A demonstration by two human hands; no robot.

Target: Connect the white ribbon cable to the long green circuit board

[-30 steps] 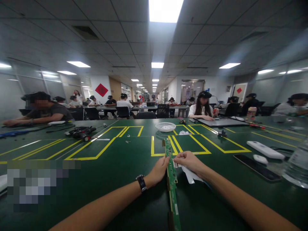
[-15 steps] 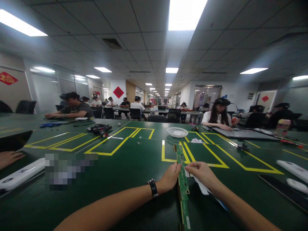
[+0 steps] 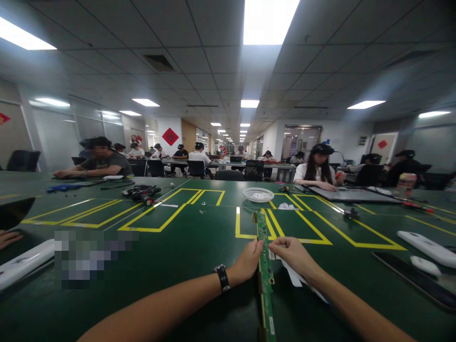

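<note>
A long, narrow green circuit board [image 3: 266,304] stretches away from me over the table, with brass-coloured pieces along its left edge. My left hand [image 3: 247,260] is closed on that left edge, thumb on the board. At the right edge my right hand [image 3: 294,259] is pinched together, fingertips against or very close to the board. What sits between those fingertips is too small to make out. Partly under the right hand lies a white sheet or strip [image 3: 292,276], with a bit of blue showing below the forearm.
The green table [image 3: 199,256] carries yellow tape outlines. Ahead is a white basket [image 3: 258,194]; a power drill [image 3: 144,194] lies to its left. On the right are a black phone-like slab [image 3: 413,278] and white devices [image 3: 425,248]. Co-workers sit across the table.
The whole view has shifted slightly, so the scene sits a little further left. Both hands keep nearly the same hold on the circuit board.
</note>
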